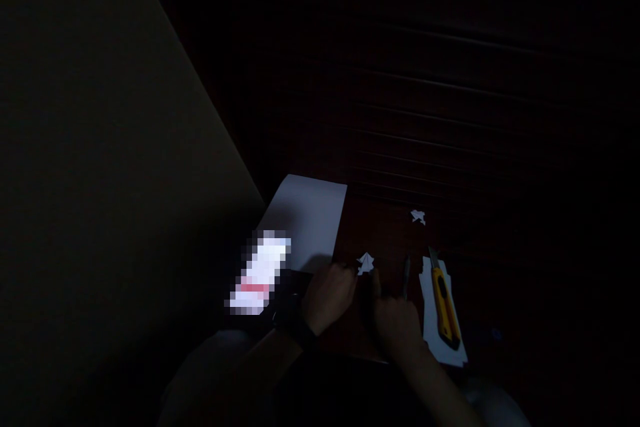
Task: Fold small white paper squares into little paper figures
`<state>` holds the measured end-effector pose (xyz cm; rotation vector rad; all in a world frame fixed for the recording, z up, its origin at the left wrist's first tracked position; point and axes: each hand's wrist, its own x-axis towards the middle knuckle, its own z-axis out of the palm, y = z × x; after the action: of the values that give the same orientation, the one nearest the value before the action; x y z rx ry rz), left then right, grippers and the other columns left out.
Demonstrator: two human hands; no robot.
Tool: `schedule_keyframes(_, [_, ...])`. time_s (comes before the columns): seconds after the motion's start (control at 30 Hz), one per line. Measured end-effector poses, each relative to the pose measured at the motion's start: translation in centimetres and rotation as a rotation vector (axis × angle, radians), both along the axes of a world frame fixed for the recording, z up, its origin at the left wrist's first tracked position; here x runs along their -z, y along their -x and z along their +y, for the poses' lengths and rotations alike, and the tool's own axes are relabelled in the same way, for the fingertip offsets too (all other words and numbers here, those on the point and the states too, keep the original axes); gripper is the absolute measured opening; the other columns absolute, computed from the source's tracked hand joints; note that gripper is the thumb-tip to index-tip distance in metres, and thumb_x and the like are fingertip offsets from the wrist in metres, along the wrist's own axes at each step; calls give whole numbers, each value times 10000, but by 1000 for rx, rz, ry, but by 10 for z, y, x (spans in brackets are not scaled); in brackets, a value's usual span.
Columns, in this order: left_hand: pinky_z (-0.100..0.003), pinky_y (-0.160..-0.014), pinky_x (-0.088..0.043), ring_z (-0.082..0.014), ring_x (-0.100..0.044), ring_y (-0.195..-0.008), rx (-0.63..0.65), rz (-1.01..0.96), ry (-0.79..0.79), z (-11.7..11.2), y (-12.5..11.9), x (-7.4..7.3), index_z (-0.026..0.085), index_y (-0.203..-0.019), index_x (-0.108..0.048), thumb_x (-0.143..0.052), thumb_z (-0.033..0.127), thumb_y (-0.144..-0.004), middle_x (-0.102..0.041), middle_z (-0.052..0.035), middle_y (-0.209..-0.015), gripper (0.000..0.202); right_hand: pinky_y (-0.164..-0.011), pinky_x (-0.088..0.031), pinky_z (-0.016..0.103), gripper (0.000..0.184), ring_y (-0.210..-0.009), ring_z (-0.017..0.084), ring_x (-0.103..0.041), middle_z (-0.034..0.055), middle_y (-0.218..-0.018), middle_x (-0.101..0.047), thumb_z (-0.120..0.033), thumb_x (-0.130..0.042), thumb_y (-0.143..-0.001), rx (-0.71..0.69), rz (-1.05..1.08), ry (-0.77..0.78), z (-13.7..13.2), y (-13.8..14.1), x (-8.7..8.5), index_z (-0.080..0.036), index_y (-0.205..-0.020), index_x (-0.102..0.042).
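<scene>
Flanking a folded paper figure (366, 263) on the dark tabletop (377, 227), the left hand (330, 293) curls and the right hand (397, 323) extends its index finger — whether either hand's fingers are clamped on it, I cannot tell

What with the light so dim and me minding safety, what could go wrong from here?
The yellow cutter lies near the right hand with its blade seemingly out, so a reach that way might cut a finger. The small folded paper between that hand and the left hand could get crumpled or knocked away.
</scene>
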<state>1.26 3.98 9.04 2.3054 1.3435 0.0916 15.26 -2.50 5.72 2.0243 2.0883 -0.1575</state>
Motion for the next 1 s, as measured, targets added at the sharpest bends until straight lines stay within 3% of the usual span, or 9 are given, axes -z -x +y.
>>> schedule_keyframes(0.13, [-324, -745, -440, -212, -620, -807, 2, -23, 7, 2, 2, 1, 129, -880, -671, -356, 279, -896, -663, -150, -850, 349, -536, -475, 304, 674, -589, 230, -658, 129, -674, -663, -61, -405, -779, -15, 14, -17, -2, -1, 2, -75, -1402, -149])
schedule_keyframes(0.37, [-324, -693, -435, -205, -618, -725, 34, 67, -41, 5, 8, 5, 116, -772, -673, -329, 241, -885, -663, -153, -774, 383, -512, -470, 295, 723, -551, 223, -650, 107, -646, -658, -67, -410, -783, -18, 2, -25, -5, 3, 4, -93, -1414, -59])
schedule_keyframes(0.67, [-330, -650, -436, -217, -609, -691, 44, 82, -87, 3, 8, 9, 111, -740, -663, -313, 232, -887, -649, -150, -739, 398, -542, -470, 282, 595, -608, 213, -665, 148, -720, -666, -56, -395, -805, -33, -5, 21, -6, 6, 3, -85, -1378, -240])
schedule_keyframes(0.8, [-318, -720, -445, -206, -612, -776, 6, 36, -36, 1, 4, 4, 115, -863, -664, -342, 213, -887, -654, -146, -823, 338, -545, -477, 313, 485, -637, 247, -673, 134, -719, -667, -102, -399, -831, -10, 17, 32, 1, -8, -9, -136, -1312, -344])
schedule_keyframes(0.87, [-327, -780, -441, -210, -600, -872, 7, -7, -96, -2, 0, 2, 124, -988, -633, -353, 185, -882, -642, -148, -946, 306, -552, -478, 328, 356, -617, 253, -671, 122, -687, -659, -151, -358, -870, 102, -14, 10, 6, -23, -15, -137, -1220, -423])
schedule_keyframes(1.0, [-381, -937, -377, -245, -463, -1155, 90, -71, -281, -17, -12, 6, 126, -1200, -506, -373, 147, -868, -498, -155, -1259, 358, -600, -473, 323, 363, -709, 244, -672, 172, -848, -656, -167, -303, -897, 252, -58, -86, 13, -50, -16, -117, -1254, -347])
